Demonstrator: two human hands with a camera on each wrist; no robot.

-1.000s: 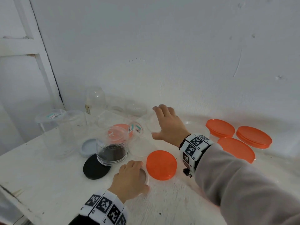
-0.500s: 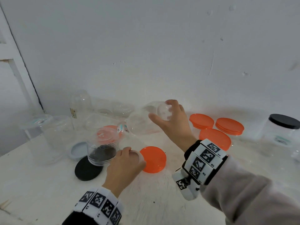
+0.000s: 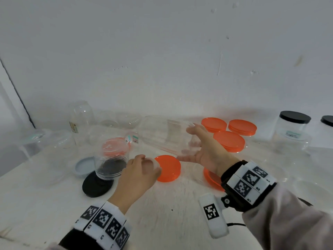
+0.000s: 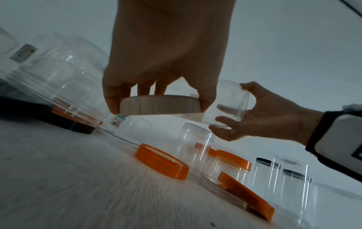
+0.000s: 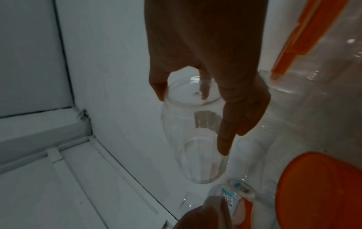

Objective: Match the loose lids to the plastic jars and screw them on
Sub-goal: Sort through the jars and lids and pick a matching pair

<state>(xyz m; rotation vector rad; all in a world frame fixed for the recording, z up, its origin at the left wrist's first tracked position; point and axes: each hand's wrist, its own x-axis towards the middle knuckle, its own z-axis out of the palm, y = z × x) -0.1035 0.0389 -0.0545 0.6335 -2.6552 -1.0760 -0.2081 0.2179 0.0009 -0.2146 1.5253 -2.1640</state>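
Note:
My right hand (image 3: 201,148) grips a clear plastic jar (image 3: 167,136) by its base and holds it on its side above the table, its mouth pointing left. In the right wrist view the clear jar (image 5: 195,133) runs away from my palm (image 5: 205,62). My left hand (image 3: 138,174) holds a pale ribbed lid (image 4: 160,105) from above, fingers and thumb curled round its rim, just above the tabletop. In the head view only an edge of that lid (image 3: 155,162) shows past my fingers. An orange lid (image 3: 168,167) lies flat between my hands.
Three orange-lidded jars (image 3: 228,140) stand behind my right hand, two black-lidded jars (image 3: 292,129) at far right. Another orange lid (image 3: 211,179) lies under my right wrist. At left are a clear jar on a black lid (image 3: 97,184), a grey lid (image 3: 83,166) and several empty clear jars (image 3: 81,120).
My right hand took hold of the clear jar at the back, lifted it and brought it toward me, tipped sideways. My left hand lifted the pale lid off the table.

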